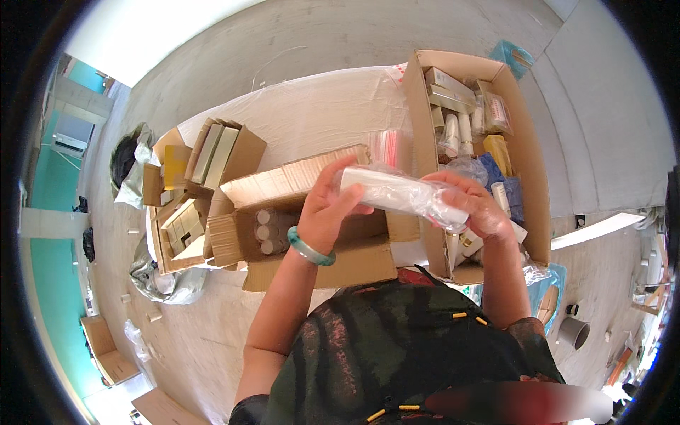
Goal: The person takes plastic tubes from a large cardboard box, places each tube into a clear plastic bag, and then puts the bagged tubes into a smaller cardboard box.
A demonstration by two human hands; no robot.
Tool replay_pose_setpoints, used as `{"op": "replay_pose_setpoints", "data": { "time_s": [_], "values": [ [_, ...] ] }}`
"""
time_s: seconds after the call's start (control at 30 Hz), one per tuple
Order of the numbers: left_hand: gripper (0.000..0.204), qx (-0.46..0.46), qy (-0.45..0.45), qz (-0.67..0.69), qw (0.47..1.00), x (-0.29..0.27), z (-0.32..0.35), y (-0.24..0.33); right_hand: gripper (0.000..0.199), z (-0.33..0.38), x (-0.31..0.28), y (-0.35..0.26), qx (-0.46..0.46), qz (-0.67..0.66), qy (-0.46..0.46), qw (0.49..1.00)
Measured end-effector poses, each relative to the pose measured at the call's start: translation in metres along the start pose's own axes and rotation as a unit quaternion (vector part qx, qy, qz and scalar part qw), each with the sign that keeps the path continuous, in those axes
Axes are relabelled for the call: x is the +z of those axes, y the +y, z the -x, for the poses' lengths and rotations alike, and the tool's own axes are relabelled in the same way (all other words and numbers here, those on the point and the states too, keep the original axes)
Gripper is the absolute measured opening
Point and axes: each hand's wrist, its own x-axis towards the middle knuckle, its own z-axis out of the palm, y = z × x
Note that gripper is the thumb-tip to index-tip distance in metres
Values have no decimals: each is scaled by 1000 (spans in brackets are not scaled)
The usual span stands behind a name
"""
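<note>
Both hands hold a white tube in a clear plastic bag (393, 190), lying nearly level above the middle carton. My left hand (327, 205) grips its left end, thumb along the front. My right hand (476, 204) is closed on the crumpled plastic at the other end. Below my left hand stands the open middle carton (319, 270), where several round-ended tubes (268, 230) stand in the left part. Behind the held tube is a stack of clear bags with red stripes (384, 146), partly hidden.
A long carton (542, 205) at the right holds boxes, white tubes and bagged items. Left of the middle carton, smaller cartons (244, 152) hold flat boxes. A white sheet (304, 103) covers the work surface. Plastic sacks (166, 276) lie at the left.
</note>
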Motion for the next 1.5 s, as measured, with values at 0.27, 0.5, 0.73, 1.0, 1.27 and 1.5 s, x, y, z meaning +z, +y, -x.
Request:
{"op": "replay_pose_setpoints", "data": {
  "time_s": [0.27,0.5,0.73,1.0,1.27,1.5],
  "values": [
    [34,-40,37,289,956,-45,27,-20,46,2,40,-39,-197,72,148,966],
    [35,3,37,326,945,-65,51,-25,13,13,92,-73,-358,226,149,894],
    [37,48,34,318,946,-75,69,-19,11,-9,125,-63,-386,514,147,752],
    [47,76,79,303,947,-87,87,-12,37,-15,150,-54,-190,436,132,870],
    [42,73,93,225,967,-90,93,0,53,-41,139,-24,-174,290,69,939],
    [17,118,208,159,958,-105,80,-8,57,-52,115,-2,-174,-47,126,976]
  ]
}}
